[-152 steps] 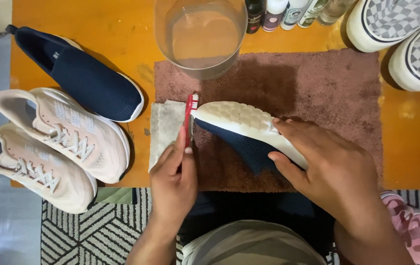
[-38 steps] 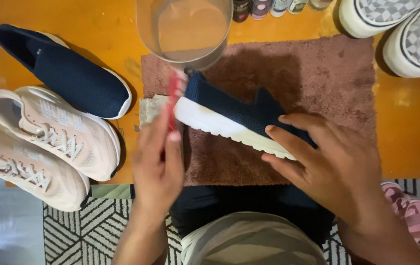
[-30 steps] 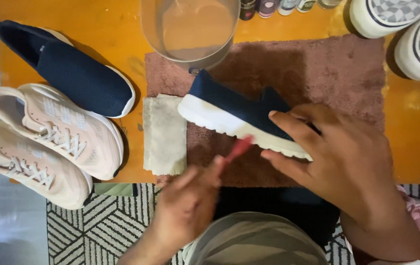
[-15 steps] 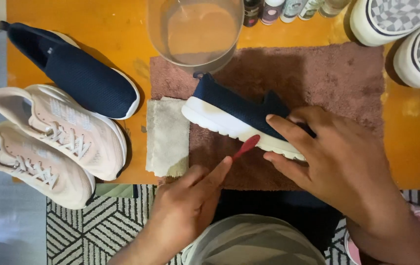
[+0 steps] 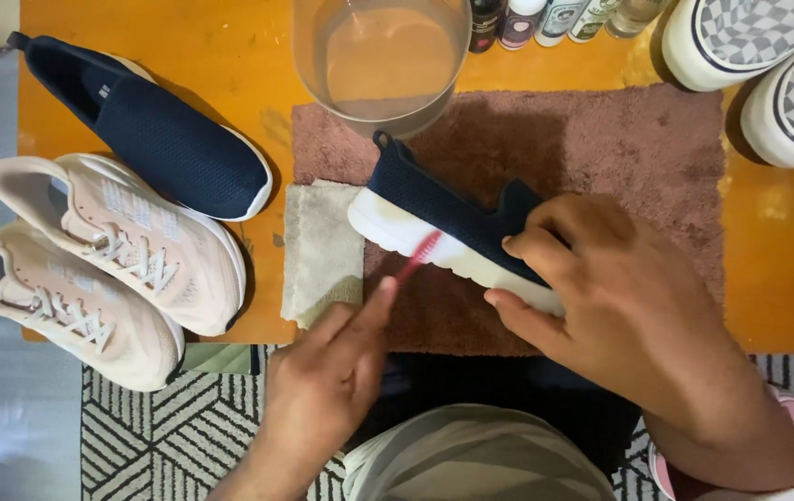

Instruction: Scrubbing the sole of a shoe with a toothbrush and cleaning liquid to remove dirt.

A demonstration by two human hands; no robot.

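Two pink sneakers lay far left. Left hand clamped a red toothbrush against the navy shoe's white sole mid-towel; right hand gripped it. Short, light strokes would suit.

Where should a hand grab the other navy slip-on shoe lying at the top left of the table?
Probably the navy slip-on shoe is best gripped at its open heel collar, coming from the upper left. The collar's rim lets fingers hook inside, and the pink sneakers crowd its lower side.
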